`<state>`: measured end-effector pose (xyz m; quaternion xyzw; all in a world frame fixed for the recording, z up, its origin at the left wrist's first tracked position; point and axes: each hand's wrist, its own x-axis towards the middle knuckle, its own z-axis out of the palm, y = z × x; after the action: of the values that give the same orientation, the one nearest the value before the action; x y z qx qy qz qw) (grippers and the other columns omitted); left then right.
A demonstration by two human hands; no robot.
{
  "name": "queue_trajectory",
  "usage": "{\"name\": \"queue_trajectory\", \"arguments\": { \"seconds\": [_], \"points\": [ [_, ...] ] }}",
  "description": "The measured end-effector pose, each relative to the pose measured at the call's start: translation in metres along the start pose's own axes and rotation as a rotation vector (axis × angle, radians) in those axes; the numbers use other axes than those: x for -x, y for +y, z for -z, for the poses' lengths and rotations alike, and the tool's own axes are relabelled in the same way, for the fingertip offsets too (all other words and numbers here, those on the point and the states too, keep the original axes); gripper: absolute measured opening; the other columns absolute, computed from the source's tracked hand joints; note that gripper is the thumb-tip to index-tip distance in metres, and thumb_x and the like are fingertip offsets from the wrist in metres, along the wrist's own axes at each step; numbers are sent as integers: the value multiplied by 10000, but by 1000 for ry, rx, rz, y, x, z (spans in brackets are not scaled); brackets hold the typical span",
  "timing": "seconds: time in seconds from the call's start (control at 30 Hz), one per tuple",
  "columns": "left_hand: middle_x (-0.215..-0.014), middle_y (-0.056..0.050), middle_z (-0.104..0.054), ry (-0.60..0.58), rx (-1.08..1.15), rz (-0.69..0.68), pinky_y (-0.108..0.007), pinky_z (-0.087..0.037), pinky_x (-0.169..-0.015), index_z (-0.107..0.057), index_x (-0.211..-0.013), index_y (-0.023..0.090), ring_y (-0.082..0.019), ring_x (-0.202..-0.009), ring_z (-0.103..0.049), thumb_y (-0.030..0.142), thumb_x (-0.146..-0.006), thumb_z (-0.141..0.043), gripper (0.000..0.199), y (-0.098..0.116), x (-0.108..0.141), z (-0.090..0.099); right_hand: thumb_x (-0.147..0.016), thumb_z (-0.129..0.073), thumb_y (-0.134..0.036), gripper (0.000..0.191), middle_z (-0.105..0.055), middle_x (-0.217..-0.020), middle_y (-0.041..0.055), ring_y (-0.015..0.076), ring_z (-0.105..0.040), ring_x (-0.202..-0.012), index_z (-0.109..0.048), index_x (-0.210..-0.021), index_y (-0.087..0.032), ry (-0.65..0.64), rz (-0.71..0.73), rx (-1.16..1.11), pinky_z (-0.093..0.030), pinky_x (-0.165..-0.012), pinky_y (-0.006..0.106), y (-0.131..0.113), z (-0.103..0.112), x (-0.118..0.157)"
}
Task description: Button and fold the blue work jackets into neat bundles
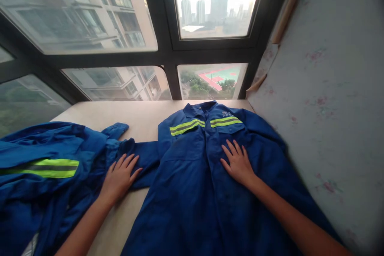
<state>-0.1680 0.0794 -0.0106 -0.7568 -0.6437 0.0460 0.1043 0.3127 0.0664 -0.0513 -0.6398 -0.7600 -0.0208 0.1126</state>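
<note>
A blue work jacket with yellow-green and grey reflective stripes across the chest lies spread out, front up, its collar toward the window. On the front, below the chest pocket with the white lettering above it, rests my right hand, flat with fingers apart. My left hand lies open at the end of the jacket's left-side sleeve, where that sleeve meets a second blue garment. This second garment is heaped and wrinkled, with a similar stripe. Neither hand grips any cloth.
Both garments lie on a pale ledge below dark-framed windows. To the right, a wall with flowered paper stands close beside the jacket. Some wallpaper peels near the window frame.
</note>
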Motion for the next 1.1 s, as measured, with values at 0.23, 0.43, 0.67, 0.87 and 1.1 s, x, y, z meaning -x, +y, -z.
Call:
{"name": "queue_trajectory", "arguments": {
  "seconds": [0.23, 0.43, 0.67, 0.87, 1.1],
  "points": [
    [-1362, -157, -597, 73, -102, 136, -455, -496, -860, -677, -1199, 120, -362, -1243, -490, 203, -938, -295, 471, -25, 1, 13, -980, -375, -399, 494, -400, -1553, 57, 305, -264, -1446, -507, -1427, -235, 29, -109, 42, -233, -1148, 539, 26, -7, -32],
    [-1135, -153, -708, 128, 68, 273, -433, -513, -856, -711, -1057, 117, -314, -1027, -632, 170, -876, -357, 401, -16, -16, 34, -945, -435, -363, 498, -379, -1547, 155, 314, -322, -1418, -543, -1379, -145, 151, -137, 11, -334, -1097, 478, 36, -14, -33],
    [-1117, -93, -712, 515, 325, 396, -416, -501, -905, -695, -1084, 195, -282, -1080, -638, 354, -888, -426, 369, -27, -48, 125, -926, -468, -364, 487, -463, -1470, 185, 334, -417, -1340, -574, -1341, -133, 195, -186, 33, -361, -1065, 464, 38, -21, -32],
    [-1216, -55, -672, 694, 213, 323, -454, -431, -1019, -660, -1121, 229, -263, -1203, -578, 388, -889, -448, 352, -76, -46, 187, -932, -462, -352, 486, -456, -1475, 192, 329, -403, -1354, -575, -1344, -121, 173, -158, 0, -362, -1075, 463, 39, -19, -32],
    [-1216, -81, -665, 599, 207, 237, -449, -323, -1117, -690, -1042, 190, -277, -1309, -501, 330, -857, -404, 368, -144, -51, 187, -930, -473, -345, 481, -440, -1500, 161, 315, -394, -1373, -572, -1356, -146, 133, -42, -54, -369, -1093, 441, 39, -18, -27]
  ]
}}
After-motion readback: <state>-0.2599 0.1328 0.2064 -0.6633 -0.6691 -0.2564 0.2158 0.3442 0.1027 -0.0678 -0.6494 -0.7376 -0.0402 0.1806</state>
